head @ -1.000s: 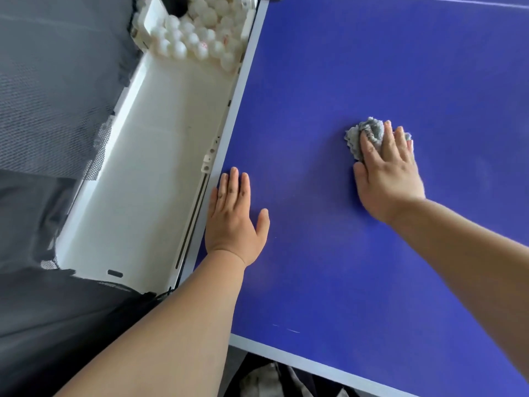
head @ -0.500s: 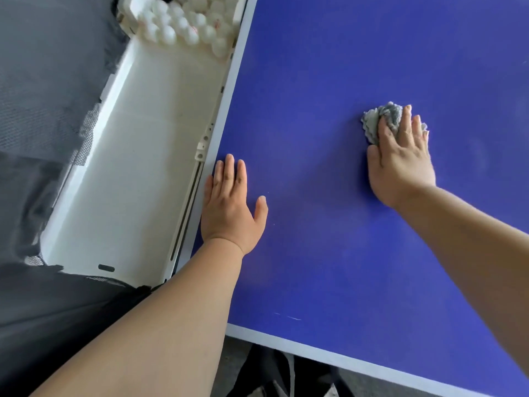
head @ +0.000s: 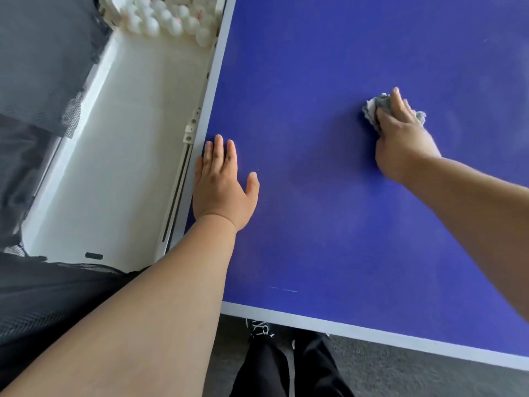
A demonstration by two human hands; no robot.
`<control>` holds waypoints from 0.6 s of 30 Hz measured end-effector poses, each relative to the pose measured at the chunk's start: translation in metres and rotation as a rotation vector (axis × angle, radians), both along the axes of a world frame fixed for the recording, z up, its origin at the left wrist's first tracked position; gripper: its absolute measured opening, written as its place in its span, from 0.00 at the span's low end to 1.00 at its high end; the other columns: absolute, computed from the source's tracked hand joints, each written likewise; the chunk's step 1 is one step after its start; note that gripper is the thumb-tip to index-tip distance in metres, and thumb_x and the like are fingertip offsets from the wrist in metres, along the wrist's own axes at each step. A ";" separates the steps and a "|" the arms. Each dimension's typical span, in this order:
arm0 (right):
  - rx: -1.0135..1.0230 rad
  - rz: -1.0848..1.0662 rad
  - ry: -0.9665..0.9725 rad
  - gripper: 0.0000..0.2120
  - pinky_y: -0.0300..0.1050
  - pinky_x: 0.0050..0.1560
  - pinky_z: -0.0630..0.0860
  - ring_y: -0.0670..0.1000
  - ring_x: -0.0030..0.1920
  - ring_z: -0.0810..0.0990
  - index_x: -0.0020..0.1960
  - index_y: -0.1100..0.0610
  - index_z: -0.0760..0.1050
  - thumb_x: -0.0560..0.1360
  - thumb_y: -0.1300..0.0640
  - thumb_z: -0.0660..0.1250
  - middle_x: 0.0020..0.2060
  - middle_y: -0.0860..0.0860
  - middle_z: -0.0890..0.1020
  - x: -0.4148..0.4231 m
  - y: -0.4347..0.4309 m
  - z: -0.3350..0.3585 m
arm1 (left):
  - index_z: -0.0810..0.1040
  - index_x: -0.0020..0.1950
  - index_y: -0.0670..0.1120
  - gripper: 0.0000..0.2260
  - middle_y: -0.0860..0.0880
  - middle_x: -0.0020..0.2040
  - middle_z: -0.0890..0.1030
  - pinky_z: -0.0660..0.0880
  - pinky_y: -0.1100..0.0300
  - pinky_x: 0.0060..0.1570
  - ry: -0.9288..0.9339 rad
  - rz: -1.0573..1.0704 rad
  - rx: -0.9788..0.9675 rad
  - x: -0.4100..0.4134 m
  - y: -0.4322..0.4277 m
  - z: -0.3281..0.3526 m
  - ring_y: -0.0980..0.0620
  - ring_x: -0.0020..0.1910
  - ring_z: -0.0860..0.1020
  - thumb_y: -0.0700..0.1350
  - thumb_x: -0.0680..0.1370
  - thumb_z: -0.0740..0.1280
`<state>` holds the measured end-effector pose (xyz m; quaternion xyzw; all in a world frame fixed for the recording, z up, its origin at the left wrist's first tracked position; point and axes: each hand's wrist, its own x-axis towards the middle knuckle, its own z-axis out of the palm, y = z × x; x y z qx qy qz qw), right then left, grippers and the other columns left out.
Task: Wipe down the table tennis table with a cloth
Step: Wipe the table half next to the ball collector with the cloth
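Hands, two, bare, both on the table tennis table (head: 315, 239); entries run nearest first. Below the near white edge line: dark trousers (head: 286, 368) and a shoe (head: 259, 329) with white lettering, over grey carpet (head: 400, 365). Left hand (head: 221, 186): palm down, fingers straight and close together, thumb spread, flat on the blue top just beside the left edge; holds nothing, judged a brace. Beside it, off the table's left side: white ball trough (head: 114, 167), bordered by dark netting (head: 37, 67). Right hand (head: 400, 141): farther out toward mid-table, arm extended, fingers curled over a bunched grey cloth (head: 375, 108) and pressing it onto the surface; cloth shows at the fingertips and on either side of the hand. Far end of trough: heap of white balls (head: 169, 20). Step in hand, as judged: a wiping stroke across the middle of this half. Faint pale smudges show around and beyond the cloth, so much surface appears left to do. Next move calls for steady downward pressure, overlapping passes, and a longer reach or a sideways step to cover the far and right areas.
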<state>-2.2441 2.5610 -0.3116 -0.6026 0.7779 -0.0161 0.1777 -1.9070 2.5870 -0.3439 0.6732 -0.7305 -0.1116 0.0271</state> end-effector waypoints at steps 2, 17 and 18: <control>-0.122 0.080 0.011 0.27 0.61 0.78 0.54 0.66 0.78 0.57 0.76 0.60 0.65 0.76 0.67 0.56 0.81 0.58 0.56 0.021 0.025 -0.004 | 0.53 0.85 0.46 0.37 0.46 0.85 0.50 0.43 0.51 0.81 0.003 0.002 -0.011 0.000 0.000 0.000 0.46 0.84 0.48 0.63 0.79 0.47; -0.011 0.040 0.017 0.27 0.62 0.78 0.47 0.66 0.80 0.48 0.82 0.50 0.54 0.84 0.57 0.54 0.83 0.50 0.51 -0.005 0.064 0.009 | 0.45 0.85 0.45 0.36 0.46 0.85 0.44 0.42 0.47 0.82 -0.106 -0.066 0.072 -0.034 0.049 0.007 0.47 0.84 0.43 0.62 0.81 0.43; -0.032 0.031 0.042 0.27 0.65 0.78 0.47 0.68 0.80 0.48 0.82 0.51 0.55 0.84 0.54 0.55 0.83 0.51 0.51 -0.001 0.066 0.002 | 0.46 0.85 0.46 0.36 0.46 0.85 0.45 0.43 0.47 0.82 -0.128 -0.058 0.055 -0.033 0.048 0.004 0.47 0.84 0.44 0.62 0.80 0.44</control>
